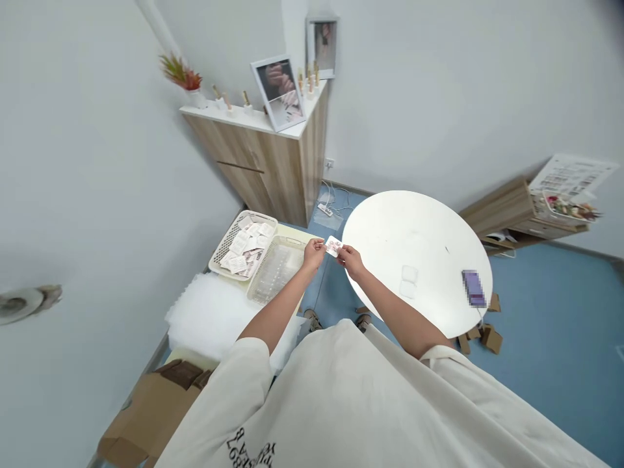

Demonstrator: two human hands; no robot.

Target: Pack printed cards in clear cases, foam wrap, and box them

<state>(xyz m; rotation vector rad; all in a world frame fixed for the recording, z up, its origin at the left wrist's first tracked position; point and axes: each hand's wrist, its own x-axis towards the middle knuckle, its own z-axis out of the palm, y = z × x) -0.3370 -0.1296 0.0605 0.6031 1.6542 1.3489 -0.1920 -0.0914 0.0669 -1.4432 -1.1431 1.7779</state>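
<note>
A small white card with red print [333, 246] is held up between my two hands, over the gap between the round table and the low side surface. My right hand [350, 259] pinches its right edge. My left hand [314, 253] has its fingers closed at the card's left edge. To the left, a cream plastic basket [215, 261] holds many similar white printed cards [241, 244]. Beside it is a second basket [252, 290] with clear plastic inside. Two small clear, flat pieces [408, 281] lie on the white round table [380, 224].
White wrapping sheets [209, 315] and a cardboard box [146, 409] are at the left. A wooden cabinet [273, 156] with picture frames stands ahead. A purple phone-like object [474, 288] lies on the table's right side. Cardboard pieces [491, 339] and a power strip [325, 209] are on the floor.
</note>
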